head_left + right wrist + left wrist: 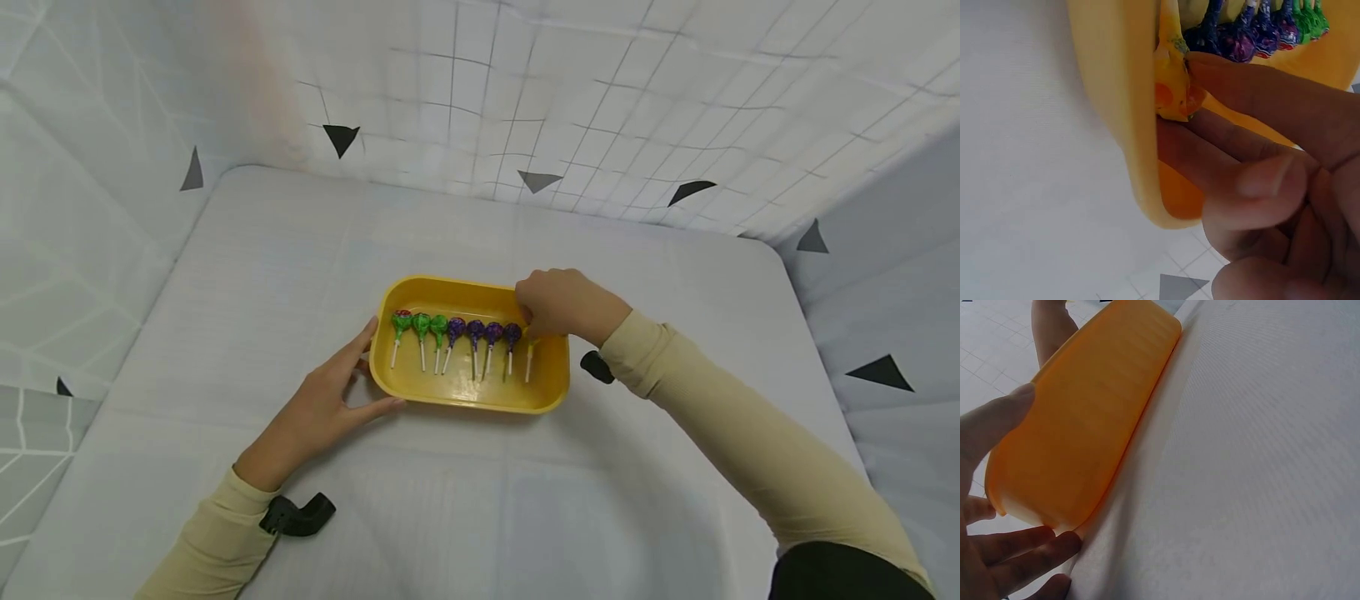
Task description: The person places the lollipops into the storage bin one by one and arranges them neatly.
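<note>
A yellow tray (468,403) holds a row of wrapped lollipops, their sticks towards the person. Green lollipops (422,323) lie at the left and purple ones (492,332) further right. Last in the row comes a yellow lollipop (1171,78); the right hand (566,304) reaches over the far right rim and pinches its head between thumb and finger. Across the tray's left end spreads the left hand (318,412). Its thumb (1013,409) lies on the near long wall, and its extended fingers touch the end wall low down.
The tray stands on a white-covered table (427,508). A white, grid-lined curtain (480,100) with dark triangles borders the far side. Black wrist mounts (300,515) sit on both forearms, one near the table surface.
</note>
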The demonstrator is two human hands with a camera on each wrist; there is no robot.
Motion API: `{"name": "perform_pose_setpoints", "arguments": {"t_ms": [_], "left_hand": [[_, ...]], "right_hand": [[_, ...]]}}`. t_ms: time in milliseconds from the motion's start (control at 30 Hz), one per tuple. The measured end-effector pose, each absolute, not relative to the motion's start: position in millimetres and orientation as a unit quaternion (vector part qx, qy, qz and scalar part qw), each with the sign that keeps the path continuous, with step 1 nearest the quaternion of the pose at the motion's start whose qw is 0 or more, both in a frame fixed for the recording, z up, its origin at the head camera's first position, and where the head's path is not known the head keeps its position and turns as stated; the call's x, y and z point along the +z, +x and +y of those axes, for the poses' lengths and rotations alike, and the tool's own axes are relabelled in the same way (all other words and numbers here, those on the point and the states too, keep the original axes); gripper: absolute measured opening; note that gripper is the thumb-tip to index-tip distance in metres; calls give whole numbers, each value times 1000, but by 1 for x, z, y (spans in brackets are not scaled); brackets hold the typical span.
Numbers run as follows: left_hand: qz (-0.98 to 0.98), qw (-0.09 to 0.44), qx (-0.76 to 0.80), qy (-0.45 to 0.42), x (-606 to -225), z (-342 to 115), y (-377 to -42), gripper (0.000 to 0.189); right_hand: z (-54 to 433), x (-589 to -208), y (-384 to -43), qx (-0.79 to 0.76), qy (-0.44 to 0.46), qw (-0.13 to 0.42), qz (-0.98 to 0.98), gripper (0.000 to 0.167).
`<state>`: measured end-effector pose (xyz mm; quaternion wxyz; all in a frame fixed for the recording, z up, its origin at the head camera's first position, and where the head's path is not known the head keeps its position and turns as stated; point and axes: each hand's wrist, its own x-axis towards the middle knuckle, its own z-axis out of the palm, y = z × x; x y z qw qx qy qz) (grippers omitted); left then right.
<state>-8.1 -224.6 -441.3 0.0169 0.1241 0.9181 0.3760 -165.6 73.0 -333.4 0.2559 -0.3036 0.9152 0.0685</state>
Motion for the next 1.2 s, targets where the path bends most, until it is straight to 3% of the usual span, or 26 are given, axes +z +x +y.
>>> {"name": "perform_pose_setpoints", "arguments": {"t_ms": [800,1200], "left_hand": [[921,-4,367,129,-442,-222,-6,111],[920,-5,370,130,-442,-223,-5,114]], "right_hand": [[71,-344,-168,54,-269,297,914,9],[71,-345,-165,56,-273,290,916,16]]}}
